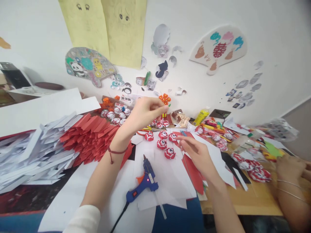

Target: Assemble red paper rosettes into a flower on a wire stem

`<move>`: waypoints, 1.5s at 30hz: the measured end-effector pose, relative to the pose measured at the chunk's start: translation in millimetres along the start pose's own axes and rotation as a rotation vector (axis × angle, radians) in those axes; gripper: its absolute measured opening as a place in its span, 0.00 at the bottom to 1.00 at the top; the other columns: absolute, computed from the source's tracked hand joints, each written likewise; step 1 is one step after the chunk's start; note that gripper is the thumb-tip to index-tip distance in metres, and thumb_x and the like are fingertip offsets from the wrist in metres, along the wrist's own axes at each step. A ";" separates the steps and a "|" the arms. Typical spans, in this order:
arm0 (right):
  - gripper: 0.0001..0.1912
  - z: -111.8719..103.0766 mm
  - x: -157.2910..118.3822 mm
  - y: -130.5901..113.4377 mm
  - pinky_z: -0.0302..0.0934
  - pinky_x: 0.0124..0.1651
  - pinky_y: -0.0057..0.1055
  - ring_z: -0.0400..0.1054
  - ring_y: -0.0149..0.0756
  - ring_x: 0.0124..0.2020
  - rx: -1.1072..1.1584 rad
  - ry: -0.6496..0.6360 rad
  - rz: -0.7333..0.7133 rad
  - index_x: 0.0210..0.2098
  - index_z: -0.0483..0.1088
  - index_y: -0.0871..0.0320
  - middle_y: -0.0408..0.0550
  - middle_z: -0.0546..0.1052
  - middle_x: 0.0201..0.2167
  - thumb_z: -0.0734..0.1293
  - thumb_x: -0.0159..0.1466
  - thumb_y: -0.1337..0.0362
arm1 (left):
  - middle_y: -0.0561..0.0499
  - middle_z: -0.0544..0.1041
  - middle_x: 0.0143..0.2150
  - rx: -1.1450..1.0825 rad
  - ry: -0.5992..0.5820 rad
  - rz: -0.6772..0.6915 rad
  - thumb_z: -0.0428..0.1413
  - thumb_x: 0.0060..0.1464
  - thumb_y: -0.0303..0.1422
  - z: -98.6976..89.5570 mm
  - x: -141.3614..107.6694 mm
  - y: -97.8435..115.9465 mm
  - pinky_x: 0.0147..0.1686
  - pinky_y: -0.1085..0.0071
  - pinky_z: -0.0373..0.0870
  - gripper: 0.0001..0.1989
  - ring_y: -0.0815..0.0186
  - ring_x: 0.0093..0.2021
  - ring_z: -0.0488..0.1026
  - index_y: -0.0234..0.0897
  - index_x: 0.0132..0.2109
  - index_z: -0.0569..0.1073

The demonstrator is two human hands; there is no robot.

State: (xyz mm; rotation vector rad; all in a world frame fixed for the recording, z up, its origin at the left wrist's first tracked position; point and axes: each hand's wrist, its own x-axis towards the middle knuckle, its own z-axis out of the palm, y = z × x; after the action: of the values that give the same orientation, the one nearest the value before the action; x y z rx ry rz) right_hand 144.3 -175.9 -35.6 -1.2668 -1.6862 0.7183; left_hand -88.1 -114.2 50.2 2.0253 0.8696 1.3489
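Observation:
My left hand [152,110] is raised over the back of the work area, thumb and fingertips pinched together; what they hold is too small to make out. An orange flower [165,98] shows just beyond those fingertips. Lower and to the right, my right hand [196,152] has its fingers stretched toward a red-and-white paper rosette [173,137], the index fingertip at its right edge. More rosettes lie beside it, one nearer me [169,153]. Between my arms a blue glue gun [145,181] rests on white paper [160,165], its red light lit.
Folded white strips [41,155] and red folded pieces [92,137] are heaped at left. A yellow bottle [201,116] stands near the wall. At right are red-and-white flowers [257,171], a clear plastic bag [279,129] and another person's hands [291,168]. Paper cutouts hang on the wall.

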 end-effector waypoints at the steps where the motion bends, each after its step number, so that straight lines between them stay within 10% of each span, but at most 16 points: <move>1: 0.18 4.9 6.2 -6.3 0.66 0.42 0.31 0.72 0.37 0.37 0.049 -0.030 -0.024 0.47 0.76 0.56 0.49 0.78 0.37 0.65 0.66 0.51 | 0.54 0.72 0.18 0.004 -0.023 -0.005 0.57 0.57 0.34 2.2 0.9 -1.6 0.16 0.77 0.56 0.11 0.75 0.16 0.63 0.35 0.28 0.75; 11: 0.16 36.8 23.4 -24.2 0.68 0.34 0.31 0.71 0.34 0.27 0.317 0.042 -0.117 0.39 0.76 0.59 0.45 0.76 0.25 0.66 0.66 0.52 | 0.54 0.74 0.21 0.109 -0.054 0.072 0.56 0.58 0.34 10.2 -3.7 -1.0 0.22 0.77 0.58 0.11 0.73 0.21 0.67 0.35 0.29 0.76; 26: 0.14 13.6 2.5 -4.4 0.65 0.31 0.31 0.69 0.33 0.25 0.312 0.045 -0.104 0.41 0.77 0.59 0.44 0.74 0.23 0.67 0.65 0.55 | 0.54 0.79 0.29 0.494 -0.121 0.062 0.55 0.61 0.38 24.8 -24.1 33.6 0.28 0.74 0.59 0.10 0.70 0.26 0.71 0.39 0.37 0.78; 35: 0.16 15.2 1.6 34.7 0.59 0.27 0.29 0.64 0.31 0.23 0.281 -0.001 -0.056 0.44 0.75 0.59 0.44 0.72 0.24 0.65 0.66 0.54 | 0.46 0.78 0.36 1.011 -0.462 -0.329 0.52 0.63 0.38 40.3 -146.6 47.9 0.29 0.66 0.66 0.11 0.54 0.35 0.77 0.36 0.40 0.75; 45: 0.15 66.7 71.6 45.3 0.59 0.36 0.31 0.69 0.37 0.29 -0.383 -0.115 -0.152 0.44 0.77 0.59 0.45 0.76 0.27 0.67 0.62 0.57 | 0.45 0.76 0.42 1.157 -0.285 -0.491 0.61 0.57 0.34 79.2 -227.8 -1.9 0.40 0.54 0.74 0.18 0.52 0.43 0.75 0.34 0.53 0.73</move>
State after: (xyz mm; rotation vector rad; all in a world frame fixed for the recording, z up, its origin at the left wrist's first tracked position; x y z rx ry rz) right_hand 98.0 -90.0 -81.5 -1.3546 -2.0589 0.3933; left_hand -79.8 -294.1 -110.3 2.3789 2.1279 0.2035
